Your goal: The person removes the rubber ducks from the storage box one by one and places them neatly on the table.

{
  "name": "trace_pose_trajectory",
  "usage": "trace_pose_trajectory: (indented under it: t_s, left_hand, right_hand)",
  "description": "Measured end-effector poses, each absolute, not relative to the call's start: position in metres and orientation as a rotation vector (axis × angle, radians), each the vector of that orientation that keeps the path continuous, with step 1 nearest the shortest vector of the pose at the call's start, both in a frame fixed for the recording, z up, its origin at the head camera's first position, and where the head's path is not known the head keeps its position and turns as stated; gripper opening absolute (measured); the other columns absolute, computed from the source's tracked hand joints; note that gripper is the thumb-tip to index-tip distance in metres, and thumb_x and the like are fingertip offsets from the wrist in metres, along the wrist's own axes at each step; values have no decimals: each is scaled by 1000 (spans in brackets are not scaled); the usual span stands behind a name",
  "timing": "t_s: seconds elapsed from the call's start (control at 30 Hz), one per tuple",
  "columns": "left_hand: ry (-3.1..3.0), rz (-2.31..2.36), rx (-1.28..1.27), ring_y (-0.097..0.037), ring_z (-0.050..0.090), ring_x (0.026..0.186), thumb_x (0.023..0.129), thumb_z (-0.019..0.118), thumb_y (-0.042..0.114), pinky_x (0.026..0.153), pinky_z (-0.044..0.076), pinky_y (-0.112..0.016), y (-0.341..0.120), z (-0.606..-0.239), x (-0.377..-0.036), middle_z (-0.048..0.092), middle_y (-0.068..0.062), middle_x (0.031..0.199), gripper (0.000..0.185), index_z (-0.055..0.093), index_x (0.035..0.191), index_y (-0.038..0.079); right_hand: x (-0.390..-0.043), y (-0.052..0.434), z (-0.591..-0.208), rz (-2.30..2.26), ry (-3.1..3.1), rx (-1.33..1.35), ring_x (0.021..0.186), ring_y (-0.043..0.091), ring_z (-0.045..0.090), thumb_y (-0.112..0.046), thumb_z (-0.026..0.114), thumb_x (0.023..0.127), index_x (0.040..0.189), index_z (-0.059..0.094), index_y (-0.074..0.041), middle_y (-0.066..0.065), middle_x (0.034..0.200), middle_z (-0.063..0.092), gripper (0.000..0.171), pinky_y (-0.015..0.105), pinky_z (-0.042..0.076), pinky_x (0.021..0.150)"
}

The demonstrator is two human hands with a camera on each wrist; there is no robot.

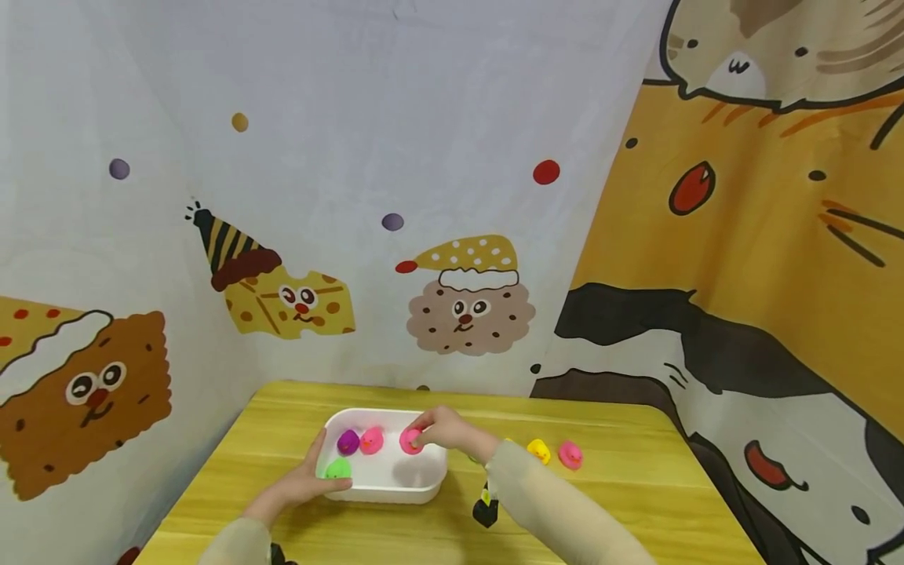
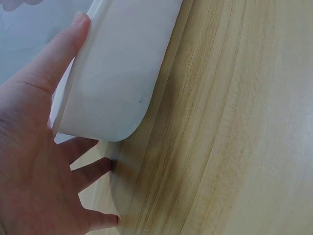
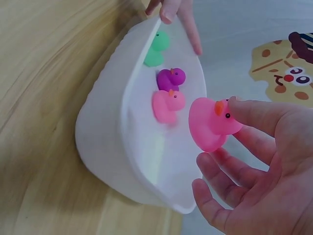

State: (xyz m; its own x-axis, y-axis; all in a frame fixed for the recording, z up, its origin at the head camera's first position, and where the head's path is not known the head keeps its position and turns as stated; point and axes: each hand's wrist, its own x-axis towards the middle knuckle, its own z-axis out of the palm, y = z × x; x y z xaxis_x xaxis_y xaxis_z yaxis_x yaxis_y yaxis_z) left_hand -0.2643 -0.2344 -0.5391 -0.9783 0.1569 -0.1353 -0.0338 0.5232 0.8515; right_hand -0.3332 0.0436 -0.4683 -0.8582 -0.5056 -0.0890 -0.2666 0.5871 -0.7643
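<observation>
My right hand [image 1: 450, 433] pinches a pink rubber duck [image 3: 210, 122] between thumb and fingertips, over the right part of a white plastic tub [image 1: 388, 494]. Inside the tub, toward its left, are a purple duck [image 1: 348, 442], another pink duck [image 1: 371, 441] and a green duck [image 1: 338, 469]. My left hand [image 2: 39, 132] holds the tub's left end, the thumb along the front rim and the other fingers spread around the end wall. In the right wrist view the held duck faces the camera, its orange beak showing beside the thumb.
Right of the tub on the wooden table [image 1: 607, 510] are a yellow duck [image 1: 539, 450] and a pink duck [image 1: 570, 455]. More ducks are partly hidden by the right wrist. A cartoon-printed cloth [image 1: 459, 196] hangs behind the table. A black device [image 1: 485, 512] sits below the right wrist.
</observation>
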Motion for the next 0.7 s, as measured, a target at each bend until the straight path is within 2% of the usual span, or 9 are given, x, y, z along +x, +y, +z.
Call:
trace_pose_trajectory:
  t_s: [0.3,0.7]
  left_hand:
    - [2514,1468,90,-52,7,123,72,72,32,95,9,-63,-234,-540,-265,-2,-33,139,112,-16,139,12]
    - [2514,1442,83,-53,8,122,72,71,33,95,10,-63,-233,-538,-264,-2,-33,139,113,-17,139,13]
  right_hand:
    - [-329,56,-470,-1221,2484,-619,81,11,55,-15,71,72,93,69,-12,-5,86,64,21,32,45,75]
    - [-330,71,-464,-1233,2493,-584,86,15,53,-19,71,74,94,68,-14,-5,90,62,21,36,45,77]
